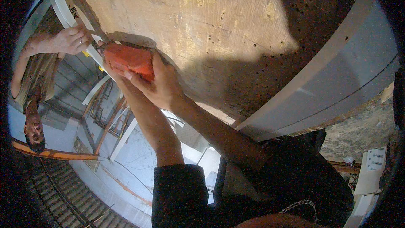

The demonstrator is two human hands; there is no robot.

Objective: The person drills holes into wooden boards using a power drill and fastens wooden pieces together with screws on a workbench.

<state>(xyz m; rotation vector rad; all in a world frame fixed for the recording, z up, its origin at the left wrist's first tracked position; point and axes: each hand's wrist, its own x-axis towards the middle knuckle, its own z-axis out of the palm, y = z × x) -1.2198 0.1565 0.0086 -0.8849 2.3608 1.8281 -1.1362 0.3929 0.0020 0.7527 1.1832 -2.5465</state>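
A red-orange block-like thing (130, 59) lies against the edge of a wooden board (202, 25); its exact kind does not show. My right hand (163, 82) is closed around its right end, with thumb and fingers pressed on its sides. My left hand (113, 70) is at its lower left side and appears closed on it too, though most of its fingers are hidden. Beside the block's left end, a long white strip (62, 10) runs along the board's edge. Another person's hand (76, 40), with a ring, is closed near that strip.
The other person (40, 76) is at the left, arm raised. A grey-white curved panel (329, 80) borders the board on the right. Dark ribbed sheeting (63, 194) spans the lower left. A pale boxy thing (373, 171) is at the far right. Small holes dot the board.
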